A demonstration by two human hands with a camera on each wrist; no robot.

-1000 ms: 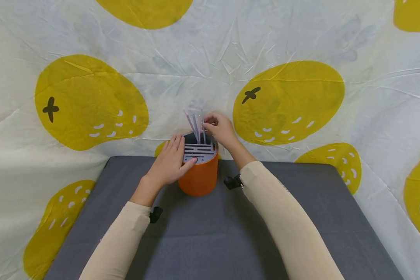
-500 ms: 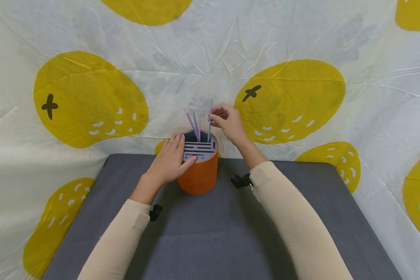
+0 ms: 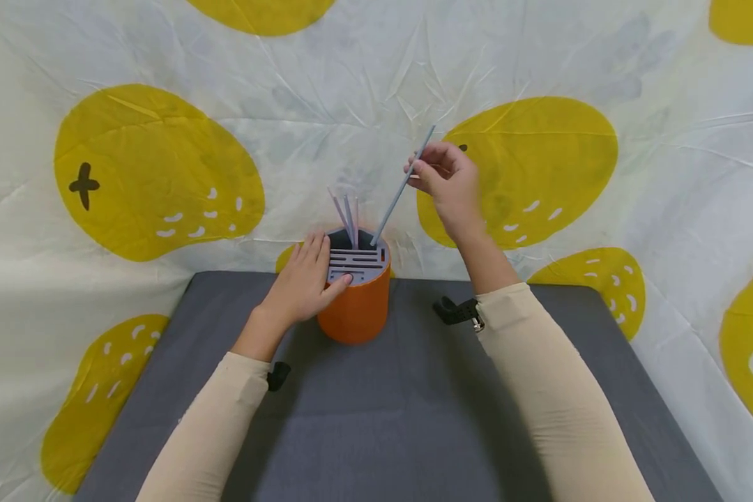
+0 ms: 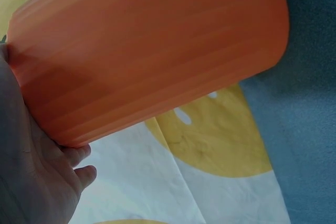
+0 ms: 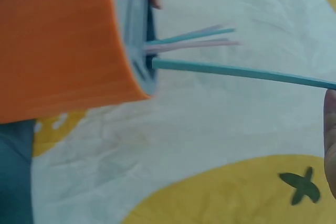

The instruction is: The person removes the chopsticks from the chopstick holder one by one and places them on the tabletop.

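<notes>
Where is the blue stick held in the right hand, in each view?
Head: blue stick, above and right of centre, slanting from orange holder to right hand.
Left wrist: not in it.
Right wrist: blue stick, just above mid-height, reaching the right edge.
Landmark in all three: orange holder.

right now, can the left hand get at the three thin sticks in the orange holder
Probably yes: the left hand rests on the orange holder, close beside the three thin sticks, and their tops rise free. The right hand pinches the blue stick on their other side.
</notes>
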